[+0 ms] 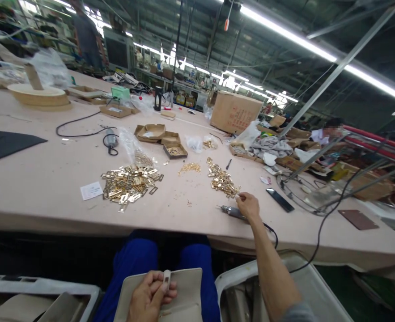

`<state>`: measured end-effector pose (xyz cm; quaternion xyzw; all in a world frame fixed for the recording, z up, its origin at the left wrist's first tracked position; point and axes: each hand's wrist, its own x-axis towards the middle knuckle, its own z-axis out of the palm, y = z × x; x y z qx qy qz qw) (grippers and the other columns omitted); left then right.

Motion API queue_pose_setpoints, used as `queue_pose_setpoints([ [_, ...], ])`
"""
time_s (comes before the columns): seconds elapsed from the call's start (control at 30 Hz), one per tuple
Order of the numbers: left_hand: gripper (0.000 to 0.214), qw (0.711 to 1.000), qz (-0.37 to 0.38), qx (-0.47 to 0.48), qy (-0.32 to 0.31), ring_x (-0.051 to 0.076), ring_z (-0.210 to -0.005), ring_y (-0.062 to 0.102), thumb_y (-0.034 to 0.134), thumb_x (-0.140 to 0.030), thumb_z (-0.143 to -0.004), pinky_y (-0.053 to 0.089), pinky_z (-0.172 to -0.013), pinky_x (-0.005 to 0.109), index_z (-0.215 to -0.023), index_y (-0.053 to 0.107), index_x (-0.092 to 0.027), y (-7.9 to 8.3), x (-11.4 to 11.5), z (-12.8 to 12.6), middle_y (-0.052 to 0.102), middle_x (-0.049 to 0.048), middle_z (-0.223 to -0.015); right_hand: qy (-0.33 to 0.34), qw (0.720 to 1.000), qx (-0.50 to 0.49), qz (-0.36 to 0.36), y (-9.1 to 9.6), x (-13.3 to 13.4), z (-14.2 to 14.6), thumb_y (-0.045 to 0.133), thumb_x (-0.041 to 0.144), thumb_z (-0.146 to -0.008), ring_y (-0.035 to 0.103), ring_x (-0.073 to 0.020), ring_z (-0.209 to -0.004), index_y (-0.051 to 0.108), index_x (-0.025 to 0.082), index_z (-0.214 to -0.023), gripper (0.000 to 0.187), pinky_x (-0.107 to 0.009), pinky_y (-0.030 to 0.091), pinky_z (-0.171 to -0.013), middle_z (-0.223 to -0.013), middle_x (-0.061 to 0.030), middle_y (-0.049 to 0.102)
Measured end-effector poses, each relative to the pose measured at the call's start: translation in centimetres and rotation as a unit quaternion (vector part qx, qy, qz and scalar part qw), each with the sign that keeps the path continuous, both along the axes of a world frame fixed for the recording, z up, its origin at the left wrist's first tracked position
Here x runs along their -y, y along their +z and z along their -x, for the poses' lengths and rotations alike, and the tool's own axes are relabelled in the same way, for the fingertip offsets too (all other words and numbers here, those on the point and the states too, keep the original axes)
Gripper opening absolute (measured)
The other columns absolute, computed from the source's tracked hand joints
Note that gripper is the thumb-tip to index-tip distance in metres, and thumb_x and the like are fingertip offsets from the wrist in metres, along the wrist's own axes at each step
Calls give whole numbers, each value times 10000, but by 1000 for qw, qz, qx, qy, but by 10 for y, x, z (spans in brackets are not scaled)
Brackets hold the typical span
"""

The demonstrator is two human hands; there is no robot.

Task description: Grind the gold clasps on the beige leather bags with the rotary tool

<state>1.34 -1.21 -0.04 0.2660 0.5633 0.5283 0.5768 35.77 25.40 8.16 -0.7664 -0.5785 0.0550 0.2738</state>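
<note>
Over my lap lies a beige leather panel [189, 290], perhaps part of a bag or wallet. My left hand [146, 295] pinches its narrow strap tab [167, 279], which has a small slot near the end. Out on the table, my right hand [248, 206] has its fingers pinched together at the near edge of a pile of small gold metal fittings [221, 179]. What sits between those fingertips is too small to make out. Just under the right hand lies a grey electric screwdriver [231, 212], its cord trailing right.
A larger heap of gold frame-shaped plates [126, 185] lies left of centre, beside a white label [91, 190]. Small cardboard trays [175, 151] stand behind. At right are a phone [279, 200] and a metal stand [318, 167]. Crates [93, 288] flank my legs.
</note>
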Motion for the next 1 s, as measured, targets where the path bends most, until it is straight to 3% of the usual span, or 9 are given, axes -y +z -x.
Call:
queue_pose_setpoints([
  [0.13, 581, 1000, -7, 15, -10, 258, -695, 752, 803, -717, -724, 592, -664, 332, -880, 636, -183, -7, -2, 3, 792, 104, -829, -25, 999, 10, 42, -7, -38, -3, 778, 427, -709, 723, -323, -945, 807, 170, -999, 389, -368, 529, -821, -952, -150, 784],
  [0.27, 568, 999, -21, 27, -20, 250, -701, 751, 802, -700, -760, 592, -672, 329, -899, 645, -172, -17, -2, 7, 797, 121, -866, -23, 999, -1, 39, -8, -46, -4, 785, 355, -670, 728, -278, -839, 813, 178, -926, 312, -300, 504, -720, -871, -117, 785],
  [0.43, 523, 999, -29, 28, -34, 260, -719, 761, 785, -664, -810, 596, -669, 337, -898, 637, -170, -28, -3, 10, 797, 131, -885, -11, 1000, -8, -17, -3, -15, 13, 719, 380, -737, 719, -276, -813, 805, 203, -881, 244, -332, 513, -743, -824, -87, 775],
  [0.63, 446, 997, -39, 27, -63, 247, -719, 765, 772, -573, -855, 591, -661, 323, -915, 613, -160, -19, -2, 11, 796, 150, -892, 206, 978, 1, -44, -20, 51, 87, 722, 338, -778, 687, -230, -782, 794, 225, -861, 158, -358, 522, -808, -846, -56, 760],
  [0.7, 418, 997, -39, 23, -62, 239, -712, 763, 760, -542, -871, 588, -654, 315, -925, 610, -156, -15, 0, 11, 796, 151, -885, 240, 970, -46, -16, -25, 67, 101, 760, 361, -771, 676, -222, -753, 788, 216, -840, 163, -361, 528, -776, -821, -56, 749],
  [0.83, 392, 998, -38, 14, -56, 232, -699, 759, 752, -511, -880, 587, -638, 312, -936, 606, -152, -15, 6, 10, 795, 152, -891, 237, 950, -204, 27, -33, 80, 102, 878, 487, -667, 654, -208, -714, 776, 171, -993, 466, -355, 553, -707, -860, -62, 747],
  [1.0, 396, 998, -38, 11, -57, 233, -697, 761, 753, -508, -872, 590, -633, 313, -938, 599, -150, -16, 8, 10, 795, 158, -900, 192, 957, -214, -34, -48, 83, 97, 801, 533, -775, 647, -201, -737, 742, 143, -1124, 527, -378, 563, -751, -975, -98, 741],
])
